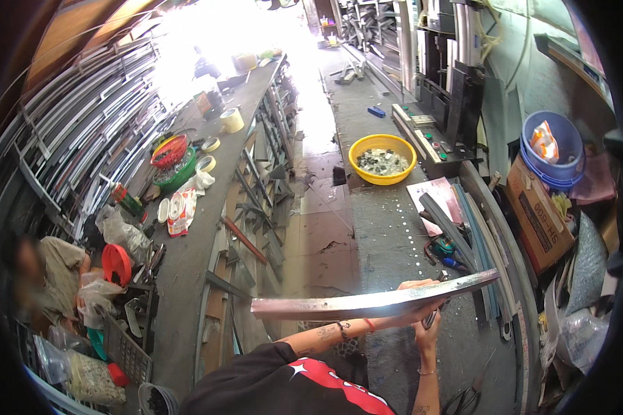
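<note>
A long, pale metal profile bar (pixel 339 304) lies crosswise in front of me, above the right bench's near end. My left hand (pixel 419 312) is wrapped round it right of its middle, with fingertips showing over the far edge. Close beneath it, my right hand (pixel 426 336) is closed round a small dark tool with a metallic part; its kind I cannot make out. On the bench beyond the bar lie a blue-handled tool (pixel 454 263), a dark green tool (pixel 439 246) and a row of small white pieces (pixel 405 228).
A yellow basin (pixel 383 181) of small parts stands farther along the bench, near a black machine (pixel 457 104). Long strips (pixel 472 235) lie at the right. The left bench (pixel 187 266) carries tape rolls (pixel 232 121) and baskets. Another person (pixel 62 273) is at the far left.
</note>
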Demonstrator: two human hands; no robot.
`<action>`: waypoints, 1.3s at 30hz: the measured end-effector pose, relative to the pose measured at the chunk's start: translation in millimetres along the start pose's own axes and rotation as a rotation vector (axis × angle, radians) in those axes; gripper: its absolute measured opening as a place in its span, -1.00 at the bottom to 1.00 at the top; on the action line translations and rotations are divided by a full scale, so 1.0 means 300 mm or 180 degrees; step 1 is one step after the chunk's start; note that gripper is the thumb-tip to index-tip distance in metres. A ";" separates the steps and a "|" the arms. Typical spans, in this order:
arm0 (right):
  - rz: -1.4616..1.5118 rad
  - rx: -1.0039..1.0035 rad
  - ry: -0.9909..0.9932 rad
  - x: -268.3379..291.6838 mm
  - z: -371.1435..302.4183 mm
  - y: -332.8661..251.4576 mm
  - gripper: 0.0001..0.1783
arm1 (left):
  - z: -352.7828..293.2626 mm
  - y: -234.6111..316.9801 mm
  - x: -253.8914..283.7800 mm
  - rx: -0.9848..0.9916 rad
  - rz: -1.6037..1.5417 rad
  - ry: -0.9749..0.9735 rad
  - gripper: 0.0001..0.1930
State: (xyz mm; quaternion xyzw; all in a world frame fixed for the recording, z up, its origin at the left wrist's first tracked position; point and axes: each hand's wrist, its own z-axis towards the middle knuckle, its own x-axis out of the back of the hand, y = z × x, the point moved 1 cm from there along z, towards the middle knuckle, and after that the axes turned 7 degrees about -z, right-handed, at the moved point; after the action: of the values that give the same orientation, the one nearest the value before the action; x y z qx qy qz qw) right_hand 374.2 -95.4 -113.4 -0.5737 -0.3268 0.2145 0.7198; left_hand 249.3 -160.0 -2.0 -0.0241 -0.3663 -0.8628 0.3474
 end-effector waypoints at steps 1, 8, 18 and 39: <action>0.0274 -0.0193 -0.0087 0.001 -0.008 -0.022 -0.67 | 0.000 -0.009 0.013 0.0247 0.0126 -0.0133 -0.80; 0.1340 -0.1026 -0.0986 0.030 0.002 -0.180 -0.32 | 0.012 -0.033 0.060 0.1367 -0.0584 -0.0306 -0.78; 0.3316 -0.1599 -0.0267 -0.006 -0.167 -0.181 -0.02 | -0.007 -0.394 0.332 0.2084 -0.1835 0.1357 -0.63; 0.2687 -0.1175 0.1296 -0.384 -0.008 -0.275 0.23 | 0.395 -0.610 0.223 0.2021 -0.3105 -0.0188 -0.65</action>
State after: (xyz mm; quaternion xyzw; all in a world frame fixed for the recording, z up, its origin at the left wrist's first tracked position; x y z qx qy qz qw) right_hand 290.4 -196.3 -59.8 -0.8038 0.0482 0.3093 0.5059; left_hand 60.5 -32.3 -8.0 0.2286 -0.5854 -0.7700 -0.1103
